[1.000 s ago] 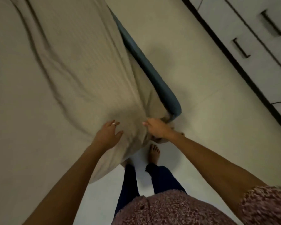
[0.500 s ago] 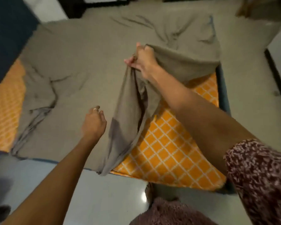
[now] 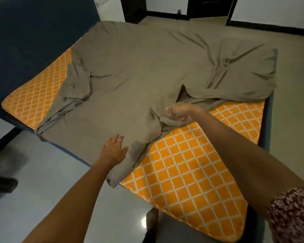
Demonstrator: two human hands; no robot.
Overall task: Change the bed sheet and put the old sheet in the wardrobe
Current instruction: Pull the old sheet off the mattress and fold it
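A loose grey-brown sheet (image 3: 147, 71) lies rumpled over most of the mattress (image 3: 188, 172), whose orange cover with a white diamond pattern is bare at the near right corner and the left side. My left hand (image 3: 113, 151) rests flat, fingers straight, on the sheet's near edge where a flap hangs toward the floor. Over a bunched fold near the middle of the bed is my right hand (image 3: 181, 114). It is blurred, its fingers look spread, and it holds nothing that I can see.
A dark blue padded headboard (image 3: 33, 41) rises at the left, and the blue bed frame (image 3: 267, 123) edges the right side. Pale tiled floor (image 3: 42, 190) surrounds the bed. Dark doorways (image 3: 165, 6) stand at the back. My bare foot (image 3: 151, 220) is by the near corner.
The near right corner of the sheet was pulled off the mattress and lifted by my right hand, then dropped onto the bed. My view rose from the corner to the whole bed.
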